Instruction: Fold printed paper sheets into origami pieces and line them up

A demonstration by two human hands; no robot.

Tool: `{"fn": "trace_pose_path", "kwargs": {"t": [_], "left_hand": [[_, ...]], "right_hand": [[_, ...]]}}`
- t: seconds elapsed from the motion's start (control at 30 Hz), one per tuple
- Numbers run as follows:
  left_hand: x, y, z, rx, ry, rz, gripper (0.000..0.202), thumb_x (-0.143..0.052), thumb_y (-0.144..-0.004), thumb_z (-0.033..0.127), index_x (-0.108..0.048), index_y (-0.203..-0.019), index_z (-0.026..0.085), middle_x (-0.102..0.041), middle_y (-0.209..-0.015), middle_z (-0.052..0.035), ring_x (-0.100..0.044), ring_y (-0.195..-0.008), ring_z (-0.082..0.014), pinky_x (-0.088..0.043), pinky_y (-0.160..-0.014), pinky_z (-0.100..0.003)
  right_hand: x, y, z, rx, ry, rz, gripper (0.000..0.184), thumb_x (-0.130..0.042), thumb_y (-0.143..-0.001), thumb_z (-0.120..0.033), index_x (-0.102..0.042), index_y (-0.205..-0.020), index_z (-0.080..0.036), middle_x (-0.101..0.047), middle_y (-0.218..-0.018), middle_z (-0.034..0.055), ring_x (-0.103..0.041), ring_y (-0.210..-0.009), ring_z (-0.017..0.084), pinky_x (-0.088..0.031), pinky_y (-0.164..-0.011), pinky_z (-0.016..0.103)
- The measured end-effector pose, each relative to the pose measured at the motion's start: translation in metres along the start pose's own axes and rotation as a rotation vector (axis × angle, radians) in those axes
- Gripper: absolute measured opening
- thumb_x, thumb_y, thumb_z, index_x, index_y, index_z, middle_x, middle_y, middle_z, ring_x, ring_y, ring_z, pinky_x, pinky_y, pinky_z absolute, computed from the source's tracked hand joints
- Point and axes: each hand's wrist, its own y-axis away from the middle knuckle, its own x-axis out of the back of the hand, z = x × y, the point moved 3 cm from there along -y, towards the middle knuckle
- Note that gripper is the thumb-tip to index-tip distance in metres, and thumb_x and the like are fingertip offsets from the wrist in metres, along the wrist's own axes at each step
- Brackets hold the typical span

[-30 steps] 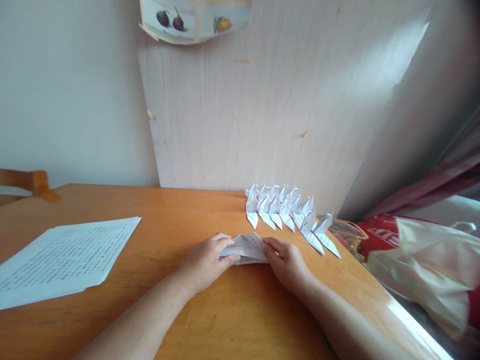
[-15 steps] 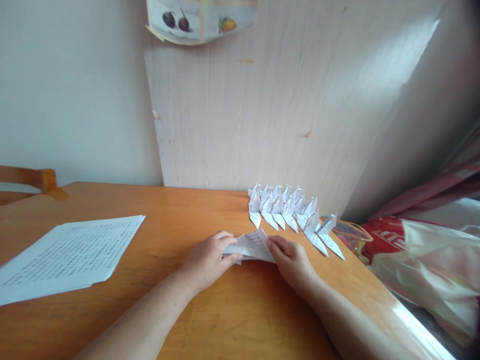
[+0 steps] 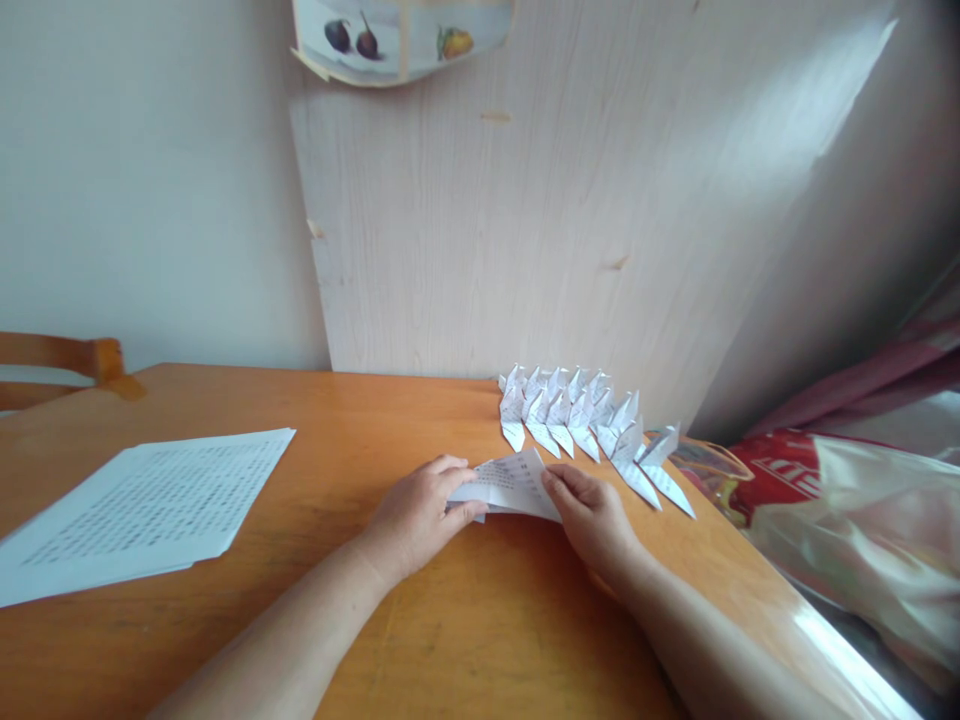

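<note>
Between my two hands is a folded sheet of printed paper (image 3: 504,486), held just over the wooden table. My left hand (image 3: 421,515) grips its left end, thumb below and fingers on top. At the right end, my right hand (image 3: 591,512) pinches the paper between thumb and curled fingers. A second layer of paper shows under the near edge on the left. Beyond my right hand stand several folded paper figures (image 3: 559,408) with pointed tips, set in rows and made of similar printed paper.
A stack of printed sheets (image 3: 161,500) lies on the left of the wooden table (image 3: 315,640). Past the right edge are plastic bags (image 3: 870,520), one red and white. A chair back (image 3: 67,355) stands at far left. A board with a fruit picture (image 3: 405,45) leans behind.
The right end of the paper has lifted and shifted slightly right with my right hand. My left hand keeps its grip. The whole view has shifted slightly.
</note>
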Motion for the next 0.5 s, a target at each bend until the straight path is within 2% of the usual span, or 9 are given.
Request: {"fn": "trace_pose_path", "kwargs": {"t": [0.13, 0.5], "left_hand": [[0.0007, -0.0003, -0.0018, -0.01, -0.019, 0.03, 0.035, -0.061, -0.09, 0.044, -0.066, -0.119, 0.026, -0.063, -0.129, -0.0052, -0.061, -0.116, -0.0225, -0.049, -0.1, -0.037], [0.0019, -0.0004, -0.0045, -0.046, -0.036, 0.15, 0.04, -0.067, -0.086, 0.044, -0.064, -0.121, 0.025, -0.062, -0.129, -0.0063, -0.06, -0.118, -0.024, -0.05, -0.102, -0.041]], "right_hand": [[0.0026, -0.0003, -0.0029, -0.039, -0.061, 0.015, 0.039, -0.053, -0.091, -0.051, -0.071, -0.095, -0.016, -0.071, -0.077, 0.004, -0.061, -0.07, 0.02, -0.044, -0.061, 0.027], [0.0007, -0.0013, -0.0007, -0.08, -0.223, 0.008, 0.047, -0.054, -0.087, -0.061, -0.07, -0.096, -0.016, -0.071, -0.081, 0.0064, -0.063, -0.073, 0.022, -0.047, -0.063, 0.029]]}}
